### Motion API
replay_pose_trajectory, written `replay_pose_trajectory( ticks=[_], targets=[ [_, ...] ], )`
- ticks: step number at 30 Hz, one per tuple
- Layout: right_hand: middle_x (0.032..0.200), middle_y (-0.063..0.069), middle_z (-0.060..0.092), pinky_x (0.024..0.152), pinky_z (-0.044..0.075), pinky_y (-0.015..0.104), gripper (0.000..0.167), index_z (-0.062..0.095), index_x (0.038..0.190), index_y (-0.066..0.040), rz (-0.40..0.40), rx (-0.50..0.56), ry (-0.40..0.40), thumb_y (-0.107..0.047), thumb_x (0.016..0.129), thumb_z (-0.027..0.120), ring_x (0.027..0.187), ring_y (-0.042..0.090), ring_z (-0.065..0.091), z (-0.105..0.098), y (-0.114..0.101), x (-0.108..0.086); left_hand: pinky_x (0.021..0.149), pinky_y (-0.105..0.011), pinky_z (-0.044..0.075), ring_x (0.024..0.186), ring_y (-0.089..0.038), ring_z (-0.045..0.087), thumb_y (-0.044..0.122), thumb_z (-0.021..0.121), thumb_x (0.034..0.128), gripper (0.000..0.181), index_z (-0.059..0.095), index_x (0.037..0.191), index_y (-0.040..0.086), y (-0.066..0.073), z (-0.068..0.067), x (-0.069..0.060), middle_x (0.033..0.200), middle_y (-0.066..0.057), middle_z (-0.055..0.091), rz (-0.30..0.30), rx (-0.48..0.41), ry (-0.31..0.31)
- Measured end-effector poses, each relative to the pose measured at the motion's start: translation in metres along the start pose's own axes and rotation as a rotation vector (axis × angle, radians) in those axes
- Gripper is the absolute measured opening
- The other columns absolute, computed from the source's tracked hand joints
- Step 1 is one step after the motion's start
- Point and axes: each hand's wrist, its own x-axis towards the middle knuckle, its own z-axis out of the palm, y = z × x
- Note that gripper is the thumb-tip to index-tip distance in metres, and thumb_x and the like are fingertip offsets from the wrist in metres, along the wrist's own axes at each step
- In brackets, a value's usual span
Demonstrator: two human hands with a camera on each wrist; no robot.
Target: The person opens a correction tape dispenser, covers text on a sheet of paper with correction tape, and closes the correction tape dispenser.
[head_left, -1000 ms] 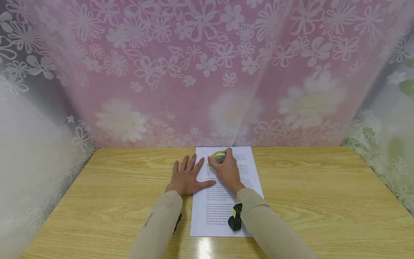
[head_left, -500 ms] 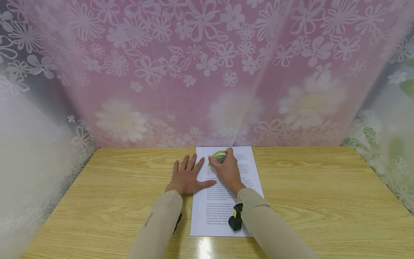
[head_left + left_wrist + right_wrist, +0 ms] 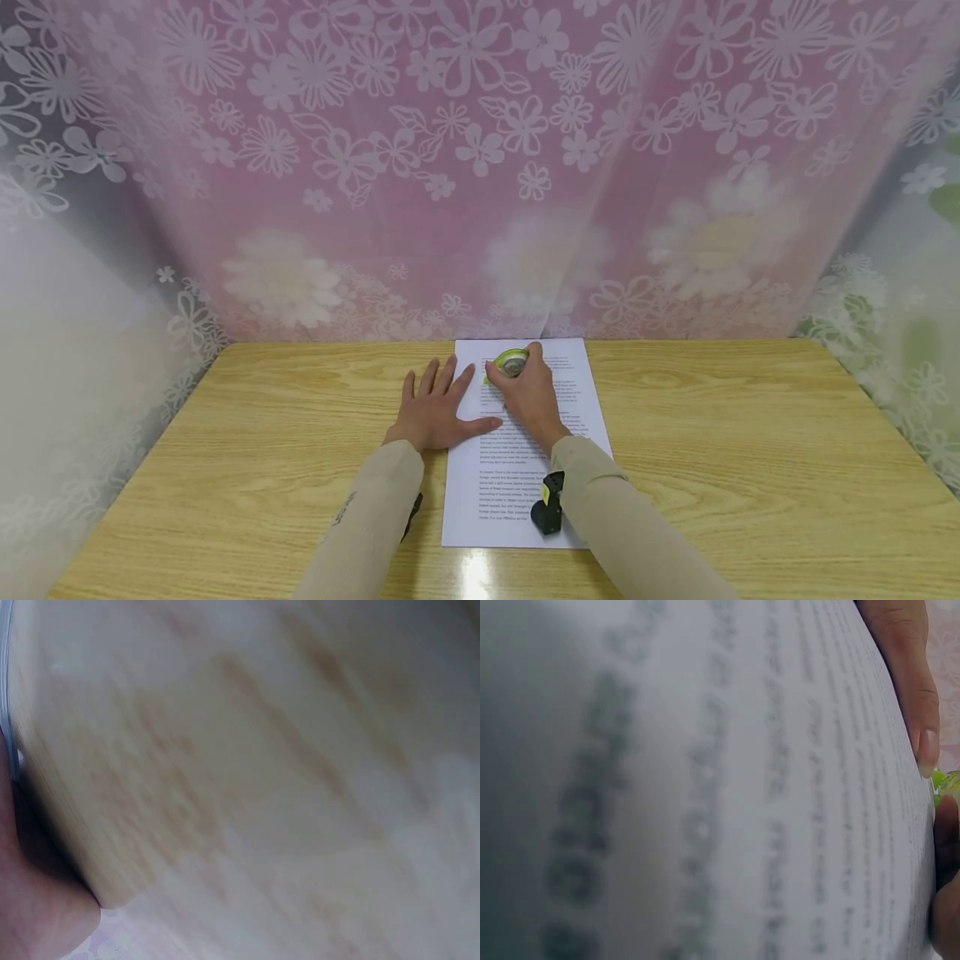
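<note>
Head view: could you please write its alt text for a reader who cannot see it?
A person's right hand holds a round green object near the top of a printed sheet. The left hand lies spread across the sheet's left edge, partly on the wooden table; a pink floral backdrop stands behind.

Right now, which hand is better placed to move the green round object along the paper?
Probably the right hand: it holds the green round object near the top of the paper. The left hand is spread across the paper's left edge, so it seems better suited for steadying the paper.
</note>
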Motion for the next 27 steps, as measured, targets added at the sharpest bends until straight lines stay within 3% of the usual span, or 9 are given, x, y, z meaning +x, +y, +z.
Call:
replay_pose_trajectory(
  ticks=[9,27],
  targets=[
    [0.096,0.013,0.061,0.073,0.051,0.038,0.061,0.040,0.118,-0.002,0.022,-0.127,-0.006,-0.041,0.083,0.072,0.083,0.024,0.062,-0.0008,-0.0024,0.0003,0.111,-0.057,0.002,0.145,-0.029,0.001,0.085,0.034,0.0780,0.097,0.014,0.155,0.030,0.0003,-0.0001,-0.0005,0.160,-0.002,0.003,0.005,0.005,0.002],
    [0.098,0.012,0.059,0.077,0.051,0.037,0.053,0.039,0.112,-0.003,0.002,-0.057,-0.009,-0.036,0.085,0.072,0.087,0.024,0.062,-0.0038,0.0003,0.0000,0.111,-0.057,0.000,0.145,-0.028,-0.001,0.087,0.030,0.0764,0.098,0.010,0.155,0.032,-0.0013,0.0013,0.0000,0.160,-0.001,0.001,0.000,0.012,-0.001]
  ],
)
